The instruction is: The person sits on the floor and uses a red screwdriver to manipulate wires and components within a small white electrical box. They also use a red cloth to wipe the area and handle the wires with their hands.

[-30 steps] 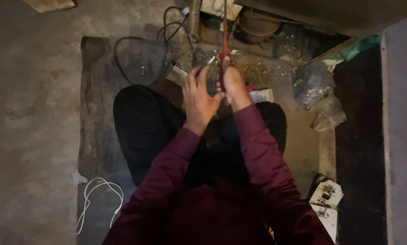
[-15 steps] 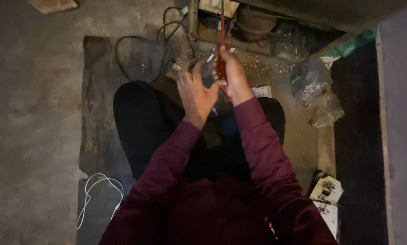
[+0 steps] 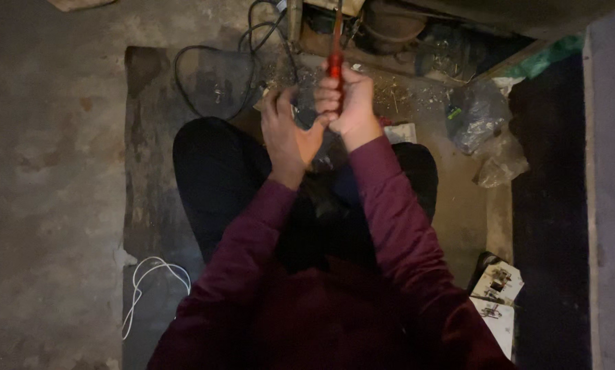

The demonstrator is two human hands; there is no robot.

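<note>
Both hands rose toward the top centre of the frame; the right hand (image 3: 348, 103) lifted the red-handled screwdriver (image 3: 335, 51) higher.

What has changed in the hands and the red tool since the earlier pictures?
Very little. The right hand still grips the red-handled tool, now held more upright. The left hand stays beside it, fingers curled around a small part. The black cable and white cord lie unmoved.

Ahead of the 2 raised hands the floor is crowded with a looping black cable (image 3: 211, 75), scattered metal scraps (image 3: 403, 96) and crumpled plastic bags (image 3: 489, 133) to the right, while bare concrete floor (image 3: 47, 171) lies open on the left.
</note>
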